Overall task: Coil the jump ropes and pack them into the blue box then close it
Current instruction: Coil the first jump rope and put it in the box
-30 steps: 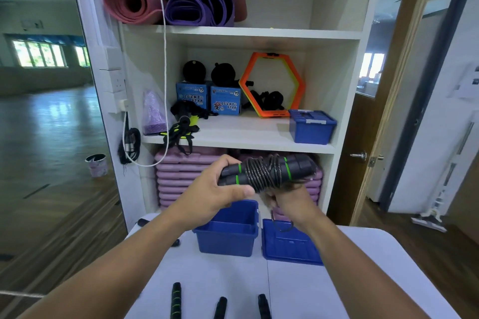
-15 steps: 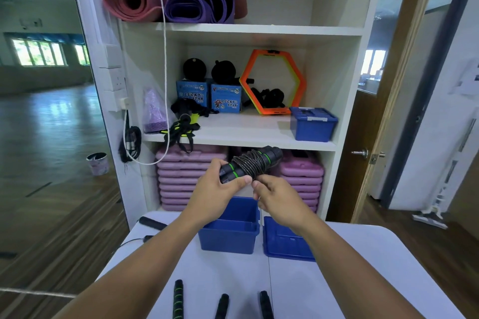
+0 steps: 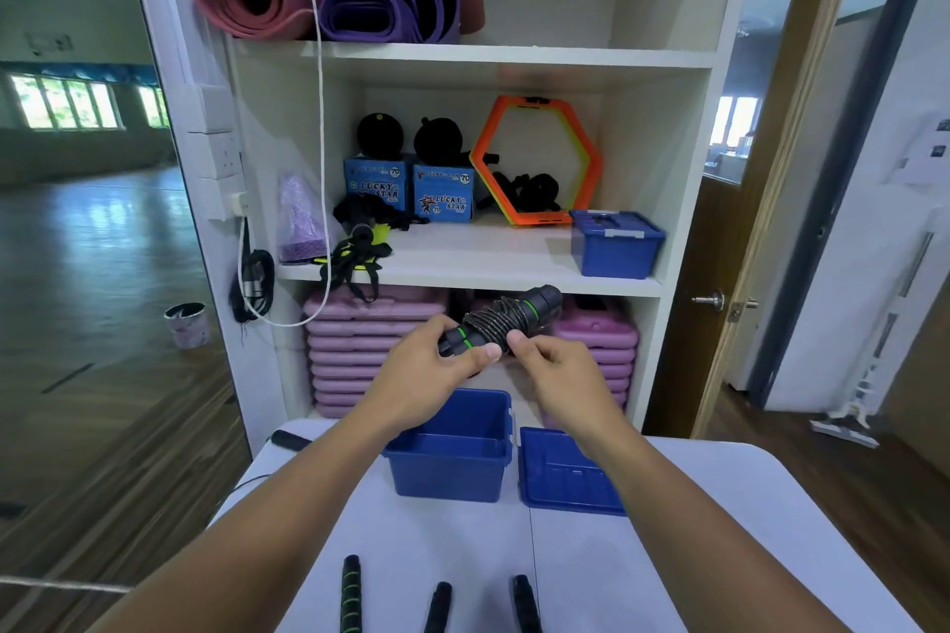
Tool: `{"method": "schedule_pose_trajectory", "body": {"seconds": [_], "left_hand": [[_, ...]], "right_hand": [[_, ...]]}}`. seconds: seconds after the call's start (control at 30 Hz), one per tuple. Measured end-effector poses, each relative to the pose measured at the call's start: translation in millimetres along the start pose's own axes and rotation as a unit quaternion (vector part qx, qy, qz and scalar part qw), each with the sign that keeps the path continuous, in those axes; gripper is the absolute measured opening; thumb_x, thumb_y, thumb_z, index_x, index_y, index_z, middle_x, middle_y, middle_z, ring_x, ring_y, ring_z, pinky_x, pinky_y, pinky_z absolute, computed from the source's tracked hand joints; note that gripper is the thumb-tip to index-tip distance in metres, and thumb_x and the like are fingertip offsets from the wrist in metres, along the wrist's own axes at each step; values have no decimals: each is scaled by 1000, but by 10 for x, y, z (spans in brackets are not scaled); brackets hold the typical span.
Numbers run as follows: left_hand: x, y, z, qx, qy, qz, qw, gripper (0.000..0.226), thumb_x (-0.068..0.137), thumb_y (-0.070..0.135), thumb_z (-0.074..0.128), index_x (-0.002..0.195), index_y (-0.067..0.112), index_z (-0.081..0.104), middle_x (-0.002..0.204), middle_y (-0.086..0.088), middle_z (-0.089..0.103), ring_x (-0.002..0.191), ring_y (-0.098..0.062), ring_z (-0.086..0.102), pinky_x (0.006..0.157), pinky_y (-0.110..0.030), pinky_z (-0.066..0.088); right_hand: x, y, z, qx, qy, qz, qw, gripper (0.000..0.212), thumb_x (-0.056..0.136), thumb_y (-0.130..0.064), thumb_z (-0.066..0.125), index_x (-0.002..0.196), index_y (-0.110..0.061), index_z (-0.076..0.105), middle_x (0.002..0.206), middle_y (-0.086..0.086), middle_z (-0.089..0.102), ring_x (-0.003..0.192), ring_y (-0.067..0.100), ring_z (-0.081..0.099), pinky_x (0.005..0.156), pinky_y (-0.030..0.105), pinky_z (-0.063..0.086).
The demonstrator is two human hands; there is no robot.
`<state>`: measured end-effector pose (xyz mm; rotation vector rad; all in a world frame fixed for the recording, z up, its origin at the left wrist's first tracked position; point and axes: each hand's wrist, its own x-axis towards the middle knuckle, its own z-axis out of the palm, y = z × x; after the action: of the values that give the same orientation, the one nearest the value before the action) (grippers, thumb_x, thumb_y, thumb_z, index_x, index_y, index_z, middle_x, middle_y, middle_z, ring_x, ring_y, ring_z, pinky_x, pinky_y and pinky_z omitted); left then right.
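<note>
One jump rope [image 3: 501, 321], wound round its paired handles, is held above and just beyond the open blue box [image 3: 452, 470]. The handle ends are gripped by the left hand [image 3: 432, 370] and the wound cord is pinched by the right hand [image 3: 552, 365]. Nothing is seen inside the box, its lid [image 3: 565, 478] lies just to its right, and loose handles [image 3: 438, 607] at the near table [image 3: 719, 529] edge suggest that more coiling, all packing and the closing remain.

Black jump rope [image 3: 501, 321], cord wound tight round its green-ringed ends, tilted between my left hand [image 3: 432, 370] and right hand [image 3: 550, 365] above the open blue box [image 3: 447, 475]. Its lid [image 3: 565, 478] lies flat just right of it. Three more rope handles [image 3: 438, 607] lie nearest me.
</note>
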<state>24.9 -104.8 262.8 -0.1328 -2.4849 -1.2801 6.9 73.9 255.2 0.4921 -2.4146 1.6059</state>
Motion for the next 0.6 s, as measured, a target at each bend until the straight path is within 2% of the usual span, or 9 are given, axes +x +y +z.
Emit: {"method": "schedule_pose_trajectory", "body": {"seconds": [0.07, 0.13, 0.2, 0.27, 0.37, 0.43, 0.5, 0.57, 0.6], "left_hand": [[34, 34, -60, 74, -31, 10, 997, 41, 82, 66, 66, 100, 30, 58, 79, 14, 63, 73, -6, 57, 61, -28, 39], [51, 78, -95, 128, -71, 19, 989, 54, 80, 68, 65, 119, 34, 51, 87, 15, 69, 79, -4, 64, 65, -28, 47], [59, 134, -105, 161, -94, 30, 982, 60, 79, 61, 67, 128, 39, 40, 88, 12, 72, 79, -7, 67, 68, -31, 53], [78, 187, -112, 171, -90, 34, 981, 49, 79, 51, 67, 119, 38, 41, 81, 9, 71, 76, -12, 66, 66, -36, 54], [127, 220, -115, 184, -68, 32, 980, 36, 80, 45, 65, 106, 35, 42, 76, 8, 65, 73, -14, 61, 56, -31, 42], [150, 221, -107, 203, -49, 30, 978, 37, 80, 47, 64, 107, 32, 43, 83, 6, 62, 74, -15, 57, 55, -31, 36], [175, 206, -88, 226, -24, 31, 973, 44, 78, 47, 66, 113, 27, 47, 94, 1, 56, 80, -20, 54, 60, -33, 34], [194, 172, -49, 231, -2, 27, 973, 47, 77, 44, 68, 114, 22, 49, 98, -2, 57, 83, -23, 54, 63, -33, 34], [200, 153, -28, 221, 8, 23, 975, 45, 77, 43, 68, 112, 20, 50, 97, -3, 60, 82, -23, 55, 61, -33, 35]], "right_hand": [[33, -18, -15, -8, 28, -10, 1000, 59, 92, -56, 55, 83, 2, 66, 71, 21, 58, 63, 11, 43, 60, 31, 34], [69, -85, -46, -24, 38, -19, 999, 51, 89, -54, 62, 73, -5, 67, 61, 6, 56, 56, 14, 44, 57, 32, 37], [115, -150, -70, -31, 31, -30, 999, 41, 86, -50, 68, 73, -11, 71, 66, 3, 68, 62, 25, 60, 60, 39, 48], [138, -225, -72, -55, 21, -43, 997, 36, 85, -49, 70, 74, -16, 74, 69, 3, 72, 69, 25, 65, 62, 38, 51], [146, -307, -56, -133, 5, -57, 990, 37, 90, -48, 64, 73, -16, 72, 59, -1, 63, 57, 15, 52, 55, 31, 40], [135, -343, -62, -179, -14, -55, 982, 34, 94, -41, 58, 77, -15, 71, 59, -2, 60, 58, 12, 50, 53, 22, 36], [130, -335, -70, -178, -45, -46, 982, 27, 97, -30, 53, 82, -15, 70, 64, 0, 63, 59, 11, 50, 53, 16, 35], [123, -330, -78, -163, -77, -38, 983, 26, 98, -23, 48, 85, -17, 69, 72, 5, 69, 59, 13, 51, 57, 25, 41], [118, -329, -82, -155, -89, -36, 983, 27, 99, -21, 46, 85, -18, 68, 72, 0, 69, 59, 13, 52, 59, 28, 43]]}}
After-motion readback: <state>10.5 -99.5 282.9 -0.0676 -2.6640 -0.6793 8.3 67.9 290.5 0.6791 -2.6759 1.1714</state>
